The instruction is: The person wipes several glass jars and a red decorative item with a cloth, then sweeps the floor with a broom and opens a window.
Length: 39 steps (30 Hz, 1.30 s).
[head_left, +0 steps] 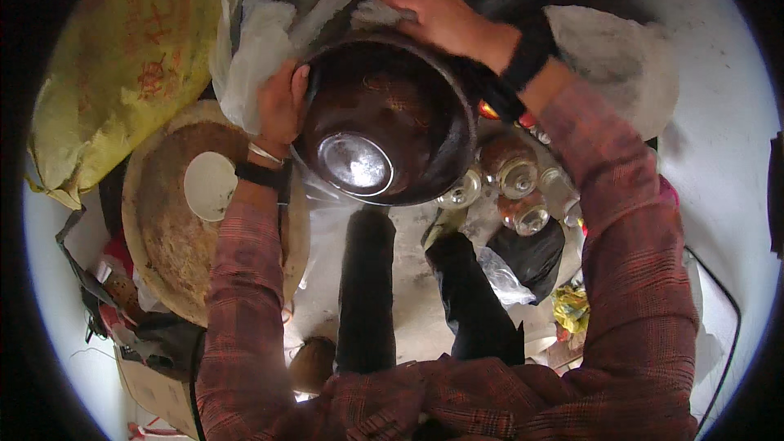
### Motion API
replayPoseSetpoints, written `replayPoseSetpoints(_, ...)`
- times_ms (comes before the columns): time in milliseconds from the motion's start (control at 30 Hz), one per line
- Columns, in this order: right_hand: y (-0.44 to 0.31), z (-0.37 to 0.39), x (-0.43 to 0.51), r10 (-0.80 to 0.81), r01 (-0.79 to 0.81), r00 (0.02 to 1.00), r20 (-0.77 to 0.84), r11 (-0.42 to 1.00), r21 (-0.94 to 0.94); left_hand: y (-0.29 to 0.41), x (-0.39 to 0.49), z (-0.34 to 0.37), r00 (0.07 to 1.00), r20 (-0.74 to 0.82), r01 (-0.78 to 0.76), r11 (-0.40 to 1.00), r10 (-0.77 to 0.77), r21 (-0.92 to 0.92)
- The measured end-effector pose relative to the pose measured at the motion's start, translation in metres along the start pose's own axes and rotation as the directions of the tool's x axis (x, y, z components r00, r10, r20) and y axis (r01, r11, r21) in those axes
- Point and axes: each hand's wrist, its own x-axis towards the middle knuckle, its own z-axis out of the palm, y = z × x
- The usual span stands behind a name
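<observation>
A large dark brown glazed basin point(392, 104) is tilted in front of me, its inside facing the camera and light shining on its round bottom. My left hand point(282, 101) grips the basin's left rim, thumb over the edge. Beyond the far rim, my right hand point(429, 15) has its fingers curled on a greyish crumpled cloth or plastic piece point(380, 14); what it is cannot be told. A translucent plastic bag point(263, 43) hangs beside my left hand.
A round wooden board point(165, 214) bears a white disc point(210, 186) on the left. Behind it lies a yellow woven sack point(128, 67) with writing. Several glass jars point(517, 177), a black plastic bag point(530, 257) and a pale sack point(612, 67) are on the right.
</observation>
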Motion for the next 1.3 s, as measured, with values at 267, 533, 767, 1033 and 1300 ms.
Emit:
replayPoseSetpoints(267,-0.02,0.005,0.026,0.193,-0.249,0.93,0.312,0.956,0.152,0.007,-0.013,-0.008,0.999,-0.034,-0.036,0.999,0.035,-0.01)
replayPoseSetpoints(533,-0.008,-0.001,0.003,0.301,-0.306,0.905,0.301,0.952,-0.031,0.019,-0.011,-0.008,0.997,0.081,0.008,0.994,0.001,-0.111)
replayPoseSetpoints(767,-0.037,-0.03,-0.04,0.251,-0.257,0.959,0.134,0.966,0.032,0.019,-0.007,-0.011,0.998,0.061,0.029,0.993,-0.022,-0.117)
replayPoseSetpoints(1033,-0.012,0.039,0.067,0.135,-0.126,0.845,0.518,0.991,-0.053,0.024,-0.011,-0.006,0.998,0.023,-0.063,0.991,0.066,-0.116)
replayPoseSetpoints(1300,-0.038,-0.024,0.007,0.012,-0.017,0.894,0.448,1.0,0.006,0.012,-0.017,-0.017,0.988,0.137,-0.058,0.994,0.071,-0.092)
